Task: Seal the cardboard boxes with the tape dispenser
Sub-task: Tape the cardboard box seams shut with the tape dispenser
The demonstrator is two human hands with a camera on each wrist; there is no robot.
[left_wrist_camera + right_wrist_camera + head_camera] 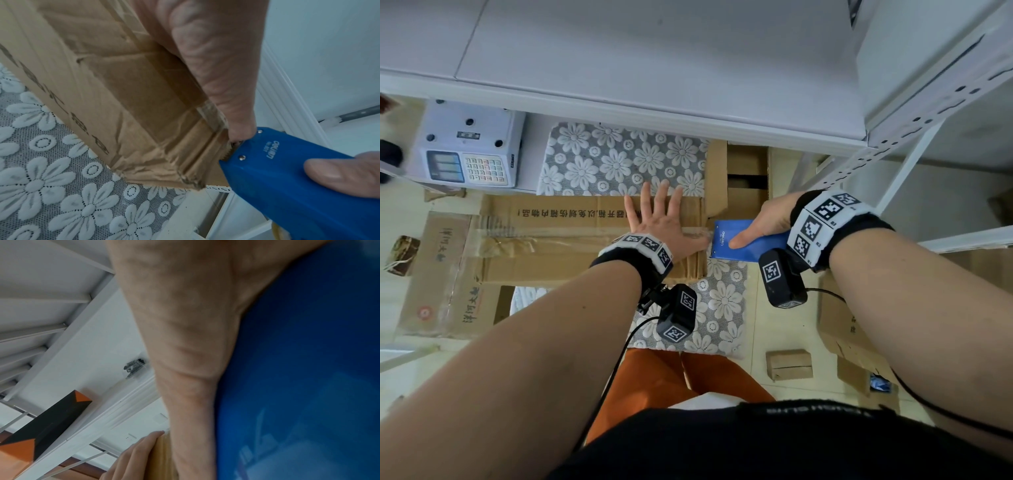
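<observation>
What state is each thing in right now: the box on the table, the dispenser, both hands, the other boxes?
Cardboard box: flaps closed, tape along seam.
Tape dispenser: at box's right end.
Left hand: flat, pressing box top.
Right hand: gripping dispenser.
Box behind: flaps open.

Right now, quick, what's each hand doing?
Left hand: open, fingers spread, pressing flat on the cardboard box.
Right hand: gripping the blue tape dispenser at the box's end.
</observation>
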